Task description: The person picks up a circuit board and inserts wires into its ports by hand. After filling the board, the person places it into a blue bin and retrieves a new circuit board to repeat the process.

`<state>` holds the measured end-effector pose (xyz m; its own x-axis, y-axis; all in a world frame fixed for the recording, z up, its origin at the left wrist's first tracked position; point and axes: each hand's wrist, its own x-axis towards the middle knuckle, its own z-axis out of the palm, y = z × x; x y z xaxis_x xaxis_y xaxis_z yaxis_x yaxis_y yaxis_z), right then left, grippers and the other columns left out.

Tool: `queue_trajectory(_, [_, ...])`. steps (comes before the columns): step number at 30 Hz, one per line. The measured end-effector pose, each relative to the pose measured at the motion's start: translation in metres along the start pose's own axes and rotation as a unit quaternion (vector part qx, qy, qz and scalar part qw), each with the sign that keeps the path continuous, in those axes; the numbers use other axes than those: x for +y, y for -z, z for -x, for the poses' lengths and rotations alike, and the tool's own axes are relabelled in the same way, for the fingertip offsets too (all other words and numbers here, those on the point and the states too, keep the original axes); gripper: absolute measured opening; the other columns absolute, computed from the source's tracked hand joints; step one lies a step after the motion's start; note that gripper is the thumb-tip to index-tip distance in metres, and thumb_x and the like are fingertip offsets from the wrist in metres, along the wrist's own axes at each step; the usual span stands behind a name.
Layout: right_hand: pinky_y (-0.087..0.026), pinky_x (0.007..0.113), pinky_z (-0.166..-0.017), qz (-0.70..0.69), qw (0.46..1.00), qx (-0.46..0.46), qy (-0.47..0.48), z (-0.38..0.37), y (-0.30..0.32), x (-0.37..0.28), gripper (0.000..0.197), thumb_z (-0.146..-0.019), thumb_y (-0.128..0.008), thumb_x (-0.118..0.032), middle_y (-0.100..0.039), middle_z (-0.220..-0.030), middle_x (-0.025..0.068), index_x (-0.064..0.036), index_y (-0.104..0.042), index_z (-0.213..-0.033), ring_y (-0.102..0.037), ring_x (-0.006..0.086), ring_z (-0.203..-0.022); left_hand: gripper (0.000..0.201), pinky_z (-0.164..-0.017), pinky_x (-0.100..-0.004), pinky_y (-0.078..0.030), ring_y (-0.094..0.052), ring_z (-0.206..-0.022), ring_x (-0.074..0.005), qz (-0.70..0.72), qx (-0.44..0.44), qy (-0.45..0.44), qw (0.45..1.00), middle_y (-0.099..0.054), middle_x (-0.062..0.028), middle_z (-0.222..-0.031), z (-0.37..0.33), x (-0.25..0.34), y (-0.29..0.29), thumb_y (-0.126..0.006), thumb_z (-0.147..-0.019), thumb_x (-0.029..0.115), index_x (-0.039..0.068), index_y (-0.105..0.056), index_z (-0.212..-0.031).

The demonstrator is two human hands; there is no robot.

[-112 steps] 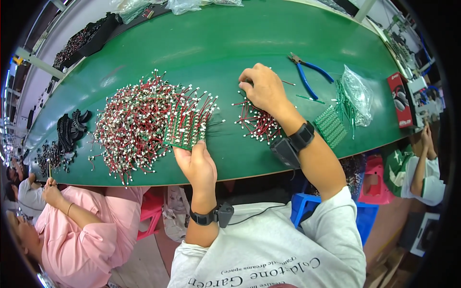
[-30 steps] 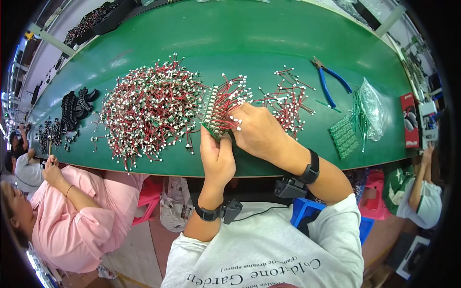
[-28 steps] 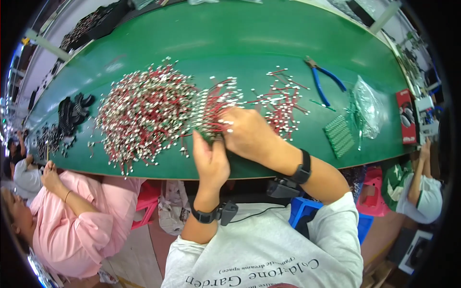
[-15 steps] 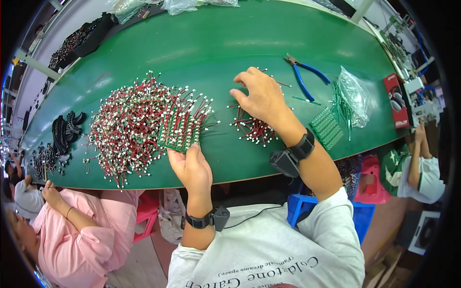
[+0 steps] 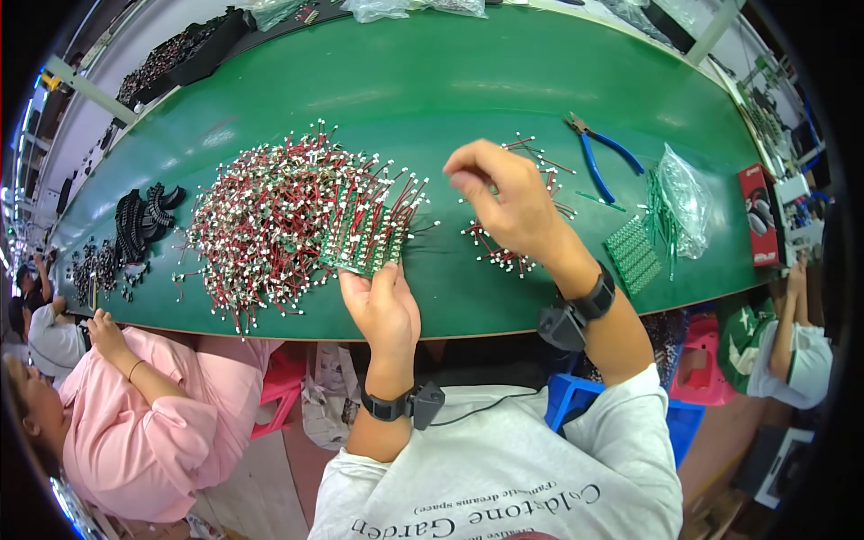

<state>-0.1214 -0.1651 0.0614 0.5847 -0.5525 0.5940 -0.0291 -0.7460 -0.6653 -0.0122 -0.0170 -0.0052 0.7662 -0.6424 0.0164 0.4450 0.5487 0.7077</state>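
Observation:
My left hand (image 5: 382, 308) grips the near edge of a green circuit board panel (image 5: 362, 250), thumb on top. Rows of red wires with white connectors stand up from the panel. It is held against the right side of a big heap of wired connectors (image 5: 256, 220). Raised to the right of the panel is my right hand (image 5: 517, 200), its fingers curled and the thumb close to the index finger. Whether something small is pinched there is too fine to see. Partly covered by that hand, a smaller pile of red wires (image 5: 490, 250) lies on the table.
Blue-handled cutters (image 5: 596, 164), a bare green panel (image 5: 634, 254), thin green strips (image 5: 654, 216) and a clear plastic bag (image 5: 686, 205) lie on the right. Beyond them is a red box (image 5: 760, 218). Black parts (image 5: 135, 223) lie left, near a person in pink (image 5: 157, 418).
My right hand's spread fingers have curled in, and the thumb has come nearer the index finger. The left hand still holds the panel. The whole view has shifted slightly.

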Motion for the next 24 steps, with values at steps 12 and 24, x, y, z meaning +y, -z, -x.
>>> queue_trajectory(12, [-0.054, 0.029, -0.062, -0.113, 0.989, -0.094, 0.018, 0.013, -0.014, -0.024, 0.018, -0.08, -0.062, 0.011, -0.068, -0.079, 0.012, 0.002, -0.067, -0.095, -0.069, 0.0199, -0.07, 0.051, -0.095, -0.0337, -0.045, -0.056, -0.11, -0.0178, 0.006, 0.005, -0.005, 1.0, -0.054, -0.0121, -0.124, 0.0, 0.0, -0.002, -0.043, -0.083, -0.018, 0.001, -0.04, -0.13])
queue_trajectory(24, [-0.048, 0.041, -0.06, -0.032, 0.986, -0.164, 0.024, 0.031, -0.038, -0.027, 0.012, -0.084, -0.066, -0.001, -0.06, -0.081, 0.0159, 0.0011, -0.057, -0.091, -0.061, 0.0354, -0.071, 0.052, -0.089, -0.0286, -0.047, -0.057, -0.104, -0.0142, -0.01, -0.013, -0.006, 1.0, -0.055, -0.0099, -0.12, 0.002, -0.002, -0.001, -0.044, -0.084, -0.016, 0.002, -0.038, -0.133])
